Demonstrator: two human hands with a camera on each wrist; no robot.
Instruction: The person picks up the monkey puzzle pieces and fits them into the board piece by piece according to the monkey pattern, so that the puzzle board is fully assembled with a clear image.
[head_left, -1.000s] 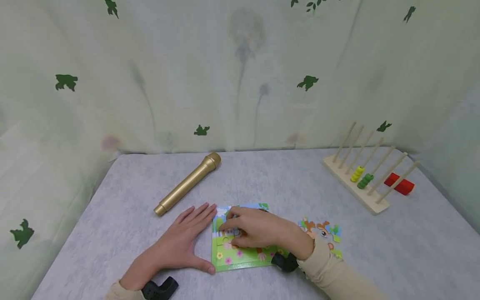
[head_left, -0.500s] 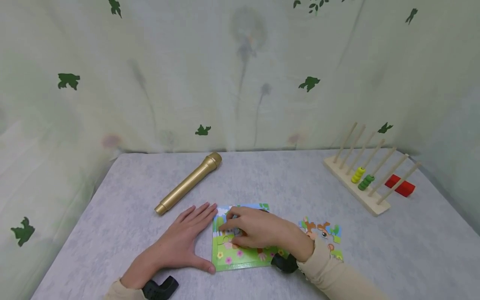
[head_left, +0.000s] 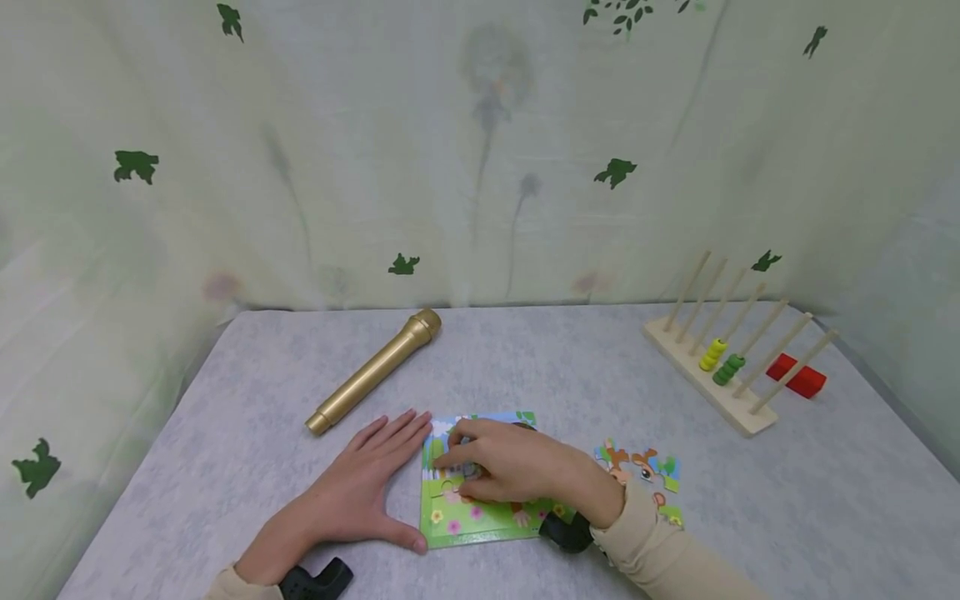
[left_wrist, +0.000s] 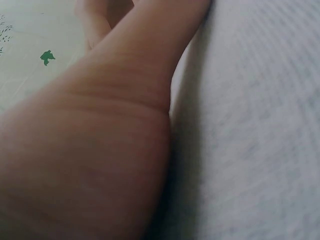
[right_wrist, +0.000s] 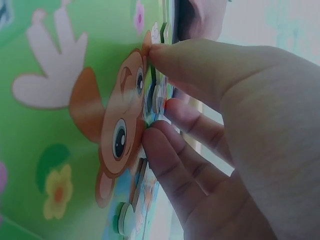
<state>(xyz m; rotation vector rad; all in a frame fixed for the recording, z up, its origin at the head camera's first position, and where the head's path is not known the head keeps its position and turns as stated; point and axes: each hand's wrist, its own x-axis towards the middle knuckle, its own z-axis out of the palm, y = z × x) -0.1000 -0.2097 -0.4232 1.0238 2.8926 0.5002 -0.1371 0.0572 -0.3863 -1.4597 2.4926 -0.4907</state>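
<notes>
A jigsaw puzzle board [head_left: 450, 538] with a green meadow picture lies flat on the table. My left hand [head_left: 367, 492] rests palm down at its left side, fingers straight and thumb at the lower left corner. My right hand [head_left: 517, 462] is over the board, thumb and fingers bent and pinching a puzzle piece, mostly hidden under the hand. In the right wrist view a cartoon monkey's face [right_wrist: 130, 110] shows beside the right hand's fingertips [right_wrist: 157, 147], with raised piece edges between thumb and fingers. Loose puzzle pieces [head_left: 648, 467] lie right of the board, partly behind the right wrist.
A gold toy microphone [head_left: 375, 375] lies slantwise behind the left hand. At the back right stands a wooden peg stand [head_left: 690, 371] with yellow beads [head_left: 713, 355] and green beads [head_left: 729, 369]. Red blocks [head_left: 798, 377] lie behind it. A printed curtain [head_left: 337, 167] hangs beyond the table.
The head view shifts slightly. Both hands keep nearly the same place and pose, the right hand's fingers still over the left part of the board.
</notes>
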